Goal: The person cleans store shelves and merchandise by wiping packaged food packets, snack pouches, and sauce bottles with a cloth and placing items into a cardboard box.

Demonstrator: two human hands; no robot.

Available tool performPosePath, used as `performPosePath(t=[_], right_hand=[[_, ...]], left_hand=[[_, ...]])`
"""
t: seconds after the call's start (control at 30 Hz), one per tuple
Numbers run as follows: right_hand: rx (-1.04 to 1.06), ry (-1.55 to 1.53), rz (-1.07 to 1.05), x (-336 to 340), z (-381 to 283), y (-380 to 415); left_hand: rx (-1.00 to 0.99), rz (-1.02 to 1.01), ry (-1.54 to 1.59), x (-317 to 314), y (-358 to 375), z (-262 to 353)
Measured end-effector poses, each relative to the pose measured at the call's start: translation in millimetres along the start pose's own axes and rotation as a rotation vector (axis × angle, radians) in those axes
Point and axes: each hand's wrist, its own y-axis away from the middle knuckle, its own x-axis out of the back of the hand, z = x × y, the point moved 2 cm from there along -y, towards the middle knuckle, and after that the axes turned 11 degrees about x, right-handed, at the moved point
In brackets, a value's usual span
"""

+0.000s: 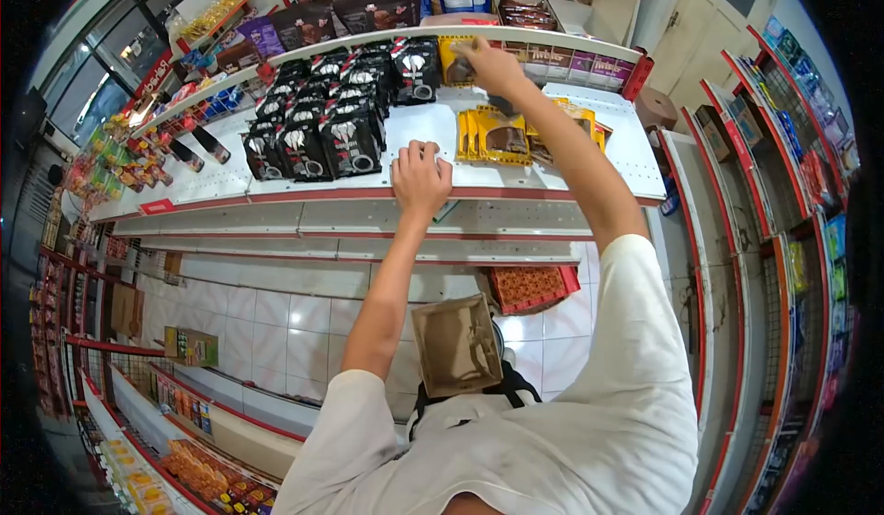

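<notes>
My right hand point(497, 69) reaches to the back of the top shelf, its fingers closed on a yellow snack packet point(456, 62) that stands upright against the back rail. My left hand point(421, 181) rests on the shelf's front edge with its fingers lying over the white surface, holding nothing. Between the arms, a row of yellow packets with brown pictures point(504, 138) stands near the front; more yellow packets point(575, 117) are partly hidden behind my right forearm. Left of my left hand are several stacked rows of black packets point(354, 138).
An open cardboard box point(456, 345) is against my body, below the shelf. A red patterned carton point(529, 289) lies on the tiled floor beside it. Stocked shelves point(783, 165) line the right side. Small bottles point(212, 144) stand at the top shelf's left end.
</notes>
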Motion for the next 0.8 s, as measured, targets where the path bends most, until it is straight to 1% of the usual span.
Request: performPosePath(t=[0.03, 0.07, 0.13, 0.17, 0.2, 0.27, 0.3, 0.33, 0.37, 0.4, 0.43, 0.47, 0.5, 0.53, 0.6, 0.63, 0.67, 0.7, 0.77, 0.8], right_hand=[[-0.024, -0.105, 0.073, 8.8, -0.6, 8.1], [-0.042, -0.271, 0.095, 19.1, 2.0, 18.0], [0.040, -0.393, 0.291, 37.9, 8.0, 38.8], [-0.004, -0.563, 0.367, 50.9, 9.9, 61.0], [-0.049, -0.731, 0.447, 80.5, -3.7, 94.7], [-0.304, -0.988, 0.565, 104.3, -26.4, 161.1], [-0.442, -1.146, 0.571, 102.2, -37.8, 193.6], [-0.579, -1.303, 0.576, 93.7, -48.4, 225.5], [-0.779, -1.443, 0.522, 72.3, -59.2, 259.8], [-0.890, -1.501, 0.485, 57.9, -75.9, 288.9], [-1.110, -1.600, 0.552, 55.8, -107.0, 310.3], [-1.229, -1.639, 0.536, -3.9, -111.4, 347.7], [-1.369, -1.954, 0.443, -7.6, -139.4, 373.8], [-1.324, -2.257, 0.560, -43.5, -157.4, 403.6], [-1.481, -2.403, 0.700, -55.1, -192.1, 451.3], [-1.536, -2.461, 0.688, -51.9, -204.2, 469.7], [-1.595, -2.520, 0.678, -48.6, -213.0, 481.6], [-1.599, -2.526, 0.682, -45.7, -214.8, 487.5], [-1.433, -2.586, 0.528, -38.4, -219.6, 499.3], [-1.440, -2.587, 0.537, -44.3, -219.6, 503.0]], left_hand=[[0.000, -0.009, -0.009, -0.3, 0.4, -0.7], [0.004, -0.017, 0.000, -0.5, -0.2, -0.7], [-0.004, 0.002, -0.012, 0.5, 0.7, -0.3], [0.028, -0.036, 0.003, 1.7, 0.0, 0.0], [0.026, -0.034, 0.015, -0.3, -2.2, 0.6], [0.214, -0.006, 0.092, -8.2, -7.0, -1.6], [0.328, -0.011, 0.216, -12.9, -14.7, 3.9], [0.322, -0.011, 0.222, -12.5, -21.4, 17.9], [0.230, -0.068, 0.261, -11.1, -26.1, 38.8], [0.139, -0.123, 0.300, -10.9, -29.3, 59.9], [0.139, -0.124, 0.304, -12.3, -29.4, 80.4], [0.117, -0.193, 0.140, -15.9, -27.6, 101.3], [0.095, -0.261, -0.026, -19.2, -27.0, 112.4], [0.096, -0.259, -0.024, -29.0, -29.3, 112.1], [0.263, -0.520, -0.163, -60.9, -32.0, 103.1], [0.330, -0.673, -0.110, -50.6, -37.4, 105.3], [0.330, -0.674, -0.113, -52.1, -36.5, 106.1], [0.296, -0.668, -0.123, -54.5, -35.8, 107.3], [0.254, -0.675, -0.140, -60.6, -33.2, 111.3], [0.258, -0.679, -0.142, -64.4, -34.2, 115.9]])
